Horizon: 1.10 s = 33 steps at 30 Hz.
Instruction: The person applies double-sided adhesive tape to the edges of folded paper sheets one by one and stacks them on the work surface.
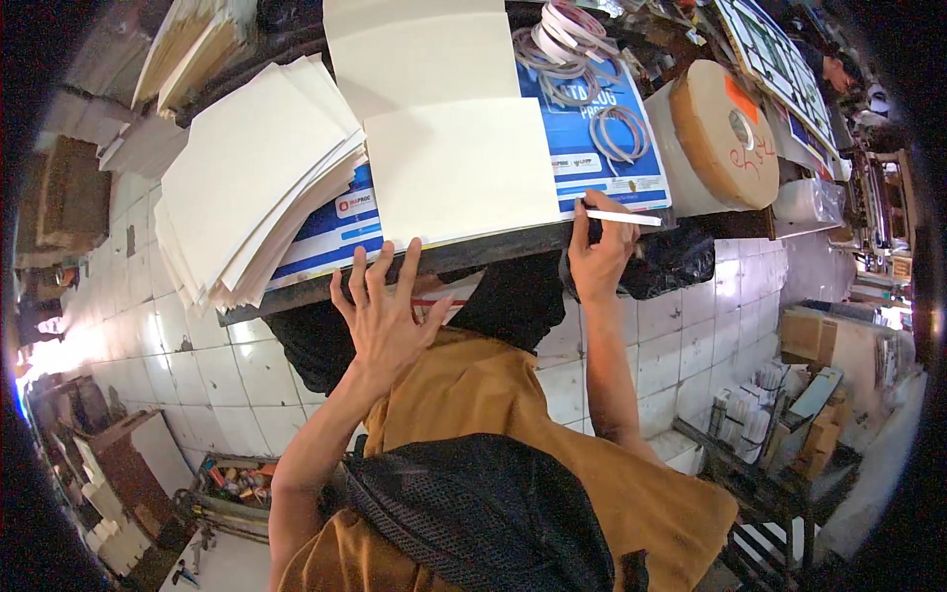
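Cream paper sheets [459, 168] lie on a blue-and-white printed cover [617, 178] at the table's near edge. My left hand [383, 311] is open, its fingers spread and its fingertips touching the front edge of the nearest sheet. Just off that sheet's right corner, my right hand [604, 252] is closed around a slim white strip-like piece [631, 217], whose free end points right; its exact kind is unclear. To the left leans a fanned stack of cream sheets [261, 168]. Behind my right hand, a loose coil of narrow strip [619, 135] rests on the blue cover.
More coiled strips [567, 44] pile up at the back of the cover. A large tan roll [725, 138] stands to the right, beside a clear plastic-wrapped bundle [809, 202]. Another paper stack [197, 49] is at the far left. White tiled floor [217, 365] shows below the dark table edge.
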Available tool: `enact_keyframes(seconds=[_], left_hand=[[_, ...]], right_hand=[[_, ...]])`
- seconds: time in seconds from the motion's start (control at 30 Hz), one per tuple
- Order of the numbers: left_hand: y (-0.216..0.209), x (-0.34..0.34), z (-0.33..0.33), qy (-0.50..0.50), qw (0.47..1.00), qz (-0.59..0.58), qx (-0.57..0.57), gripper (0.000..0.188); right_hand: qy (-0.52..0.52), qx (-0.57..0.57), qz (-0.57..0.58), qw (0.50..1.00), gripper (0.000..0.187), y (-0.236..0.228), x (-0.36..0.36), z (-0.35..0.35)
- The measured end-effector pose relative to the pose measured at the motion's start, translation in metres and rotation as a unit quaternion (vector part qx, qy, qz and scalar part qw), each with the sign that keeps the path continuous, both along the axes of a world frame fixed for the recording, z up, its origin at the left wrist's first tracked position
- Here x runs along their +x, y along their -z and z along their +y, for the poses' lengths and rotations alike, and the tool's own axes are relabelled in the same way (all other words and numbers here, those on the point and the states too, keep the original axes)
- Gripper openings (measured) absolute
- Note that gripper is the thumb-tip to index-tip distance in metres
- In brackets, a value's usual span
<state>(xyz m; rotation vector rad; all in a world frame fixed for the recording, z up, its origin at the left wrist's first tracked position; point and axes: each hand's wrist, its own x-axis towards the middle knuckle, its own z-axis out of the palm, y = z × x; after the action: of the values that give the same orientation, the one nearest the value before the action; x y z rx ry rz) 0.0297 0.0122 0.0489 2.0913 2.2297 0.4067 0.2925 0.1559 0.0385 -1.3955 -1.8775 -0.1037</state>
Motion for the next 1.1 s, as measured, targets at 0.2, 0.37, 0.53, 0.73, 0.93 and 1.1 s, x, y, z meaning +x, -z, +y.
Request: enact_keyframes(seconds=[0.2, 0.37, 0.53, 0.73, 0.93, 1.1], left_hand=[[-0.033, 0.001, 0.024, -0.07, 0.997, 0.028, 0.027, 0.072], [-0.031, 0.076, 0.084, 0.079, 0.992, -0.063, 0.072, 0.069], [-0.008, 0.088, 0.092, 0.091, 0.992, -0.078, 0.036, 0.069], [-0.009, 0.09, 0.094, 0.092, 0.992, -0.067, 0.046, 0.069], [-0.01, 0.09, 0.082, 0.097, 0.991, -0.09, 0.008, 0.081], [-0.017, 0.072, 0.037, 0.206, 0.978, -0.033, -0.011, 0.074]], right_hand=[[-0.032, -0.024, 0.044, 0.998, 0.015, -0.015, -0.009, -0.023], [-0.056, -0.063, 0.085, 0.993, 0.022, -0.017, -0.018, -0.034], [-0.039, -0.107, 0.092, 0.989, 0.028, -0.017, -0.016, -0.036], [-0.061, -0.073, 0.057, 0.994, 0.025, -0.021, -0.014, -0.035], [-0.125, 0.039, 0.197, 0.972, 0.007, -0.041, -0.004, -0.093], [0.035, 0.1, 0.359, 0.927, 0.017, -0.044, 0.015, -0.084]])
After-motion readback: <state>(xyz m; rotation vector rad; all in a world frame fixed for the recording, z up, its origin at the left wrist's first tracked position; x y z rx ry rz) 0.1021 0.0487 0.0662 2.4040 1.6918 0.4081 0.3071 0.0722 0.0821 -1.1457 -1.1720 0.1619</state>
